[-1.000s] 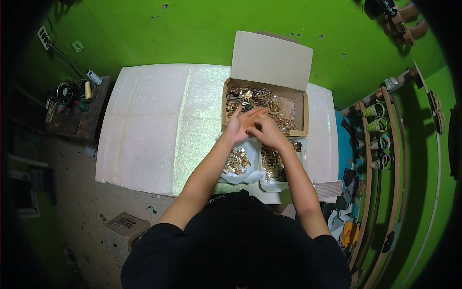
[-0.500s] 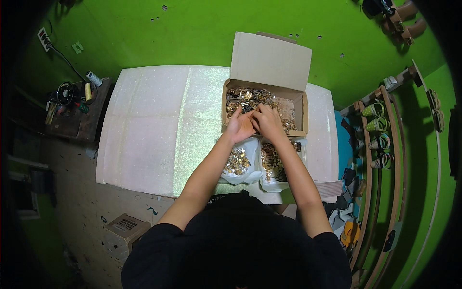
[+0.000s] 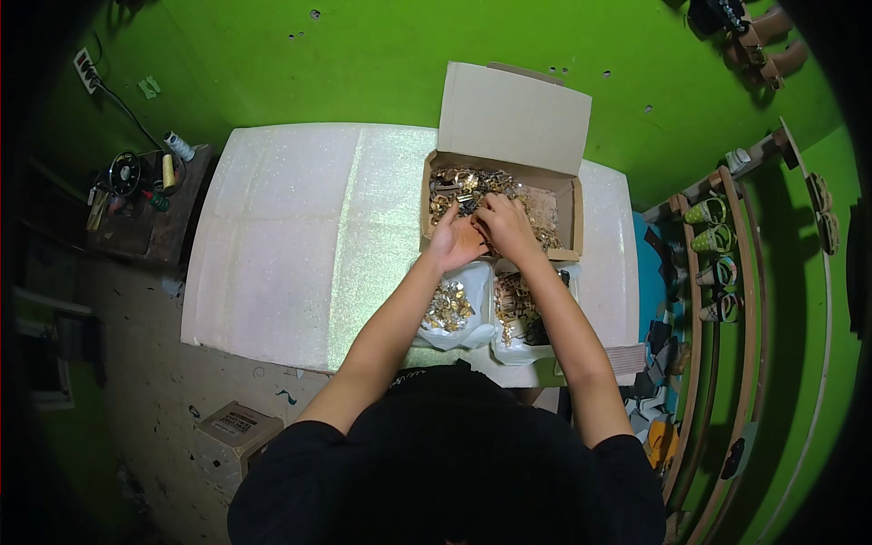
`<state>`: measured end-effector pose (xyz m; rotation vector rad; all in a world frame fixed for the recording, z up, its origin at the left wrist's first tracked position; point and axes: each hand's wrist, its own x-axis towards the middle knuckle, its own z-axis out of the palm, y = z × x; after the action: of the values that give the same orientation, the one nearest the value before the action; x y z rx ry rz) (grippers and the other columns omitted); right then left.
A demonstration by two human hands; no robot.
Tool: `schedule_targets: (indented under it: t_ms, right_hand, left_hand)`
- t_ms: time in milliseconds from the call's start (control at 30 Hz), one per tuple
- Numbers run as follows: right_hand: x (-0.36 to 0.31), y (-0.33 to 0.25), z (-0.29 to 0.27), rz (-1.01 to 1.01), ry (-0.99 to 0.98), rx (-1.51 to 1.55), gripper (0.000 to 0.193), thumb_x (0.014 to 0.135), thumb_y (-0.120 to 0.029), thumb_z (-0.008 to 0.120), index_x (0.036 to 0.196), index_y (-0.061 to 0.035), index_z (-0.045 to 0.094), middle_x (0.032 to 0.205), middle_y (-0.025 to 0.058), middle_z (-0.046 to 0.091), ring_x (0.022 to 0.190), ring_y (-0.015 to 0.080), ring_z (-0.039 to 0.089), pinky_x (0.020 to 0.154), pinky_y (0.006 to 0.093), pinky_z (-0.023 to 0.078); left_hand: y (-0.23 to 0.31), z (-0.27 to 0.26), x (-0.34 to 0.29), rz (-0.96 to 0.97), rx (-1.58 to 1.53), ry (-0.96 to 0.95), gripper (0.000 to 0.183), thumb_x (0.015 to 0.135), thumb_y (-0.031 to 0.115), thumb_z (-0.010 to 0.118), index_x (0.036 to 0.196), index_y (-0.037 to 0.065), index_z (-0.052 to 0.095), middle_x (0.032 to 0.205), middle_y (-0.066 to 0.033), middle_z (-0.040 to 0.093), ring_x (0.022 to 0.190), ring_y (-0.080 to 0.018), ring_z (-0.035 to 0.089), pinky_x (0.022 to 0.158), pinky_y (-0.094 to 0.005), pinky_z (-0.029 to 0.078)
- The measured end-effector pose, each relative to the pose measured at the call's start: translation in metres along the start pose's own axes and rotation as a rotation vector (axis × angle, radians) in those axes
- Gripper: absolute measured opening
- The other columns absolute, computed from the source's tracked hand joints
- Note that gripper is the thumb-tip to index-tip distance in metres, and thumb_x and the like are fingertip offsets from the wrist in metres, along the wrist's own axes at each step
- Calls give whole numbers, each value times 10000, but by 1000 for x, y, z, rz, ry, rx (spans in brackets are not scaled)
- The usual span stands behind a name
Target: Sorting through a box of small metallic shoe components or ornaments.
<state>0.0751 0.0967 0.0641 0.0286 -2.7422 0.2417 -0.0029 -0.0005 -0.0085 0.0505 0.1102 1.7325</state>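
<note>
An open cardboard box (image 3: 570,218) holds a pile of small gold, silver and dark metal pieces (image 3: 468,182) that look like buckles. Over its near edge my left hand (image 3: 457,243) lies palm up, fingers stretched out. My right hand (image 3: 506,227) bends over that palm with its fingers drawn together at the left fingers; what they pinch is hidden. Nearer to me stand two plastic-lined tubs. Gold and silver pieces (image 3: 447,306) fill the left tub (image 3: 445,339). Mixed gold and dark pieces (image 3: 514,313) lie in the right tub (image 3: 522,352), partly behind my right forearm.
The box's raised lid (image 3: 513,113) leans toward the green wall (image 3: 363,64). A shiny whitish cover (image 3: 272,245) spreads over the table. To the right, a wooden rack (image 3: 695,363) carries several sandals (image 3: 711,238). Thread spools (image 3: 179,145) stand on a small table at left.
The view has shifted very slightly. My right fingers have moved a little over the left palm; the box and tubs stay in place.
</note>
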Motion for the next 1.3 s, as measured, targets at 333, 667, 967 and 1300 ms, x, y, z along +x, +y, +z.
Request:
schedule_targets:
  t_ms: [333, 667, 967, 1300]
  right_hand:
    - [0, 8, 1, -214, 4, -121, 90, 631, -136, 595, 678, -83, 539, 719, 39, 446, 728, 192, 463, 626, 313, 332]
    - [-16, -2, -16, 250, 184, 409, 81, 690, -87, 579, 728, -26, 541, 730, 51, 472, 661, 166, 476, 596, 268, 367]
    - [-76, -23, -16, 558, 53, 774, 90, 706, -54, 590, 785, -15, 609, 709, 25, 469, 584, 88, 422, 535, 212, 353]
    - [-67, 34, 11, 717, 310, 762, 96, 745, -69, 567, 800, 4, 593, 695, 10, 497, 562, 60, 406, 517, 194, 339]
  left_hand:
    - [2, 6, -3, -43, 58, -25, 741, 804, 600, 209, 1226, -2, 306, 1246, -168, 362, 1159, -283, 342, 961, -438, 237]
    - [1, 3, -1, -13, -14, -95, 770, 801, 610, 207, 1265, -4, 246, 1289, -171, 314, 1180, -280, 322, 961, -430, 244]
    - [2, 16, -5, 61, -67, -81, 709, 812, 591, 203, 1286, 65, 244, 1340, -135, 248, 1236, -277, 235, 991, -460, 194]
    - [9, 15, 13, 336, 27, 194, 376, 893, 386, 258, 1106, 127, 429, 1277, -90, 374, 1200, -254, 320, 952, -379, 304]
